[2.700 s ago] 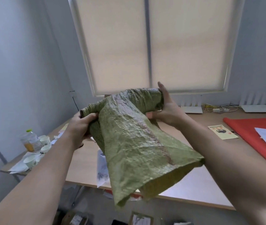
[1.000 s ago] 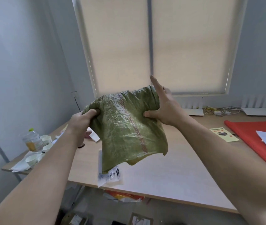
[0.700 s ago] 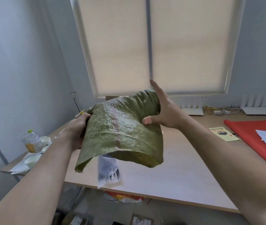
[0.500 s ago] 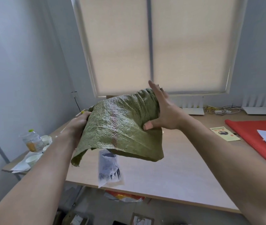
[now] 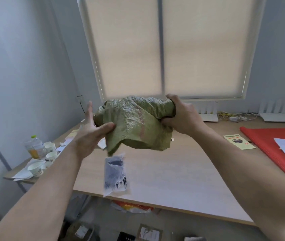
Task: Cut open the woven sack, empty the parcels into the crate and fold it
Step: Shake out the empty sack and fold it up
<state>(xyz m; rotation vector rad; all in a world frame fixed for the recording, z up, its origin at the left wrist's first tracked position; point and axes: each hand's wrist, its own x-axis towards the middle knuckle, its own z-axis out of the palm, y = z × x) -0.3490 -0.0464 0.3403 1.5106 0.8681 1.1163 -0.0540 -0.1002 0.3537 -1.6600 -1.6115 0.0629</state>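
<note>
Holding a crumpled green woven sack [image 5: 138, 122] up in the air above a pale wooden table [image 5: 173, 171], clear of its top. Gripping the sack's right end with the right hand [image 5: 181, 117], fingers curled over the top and thumb tucked beneath, bunching the cloth tight. Flanking the sack's left end with the left hand [image 5: 91, 131], fingers straight and spread behind the cloth, thumb stretched across the front and touching it, not clenched. Sagging between the two hands, with a ragged lower edge drooping just below the left thumb. Directly under the grip, resting at the table's near edge: a clear plastic parcel [image 5: 114, 173] with something dark inside, blurred. Off to the right of the right hand, on the table: a yellow leaflet [image 5: 239, 141], then a red cloth [image 5: 269, 145]. Down to the left of the left hand, at the table's corner: white paper cups [image 5: 35, 168] beside a plastic bottle [image 5: 34, 146].
</note>
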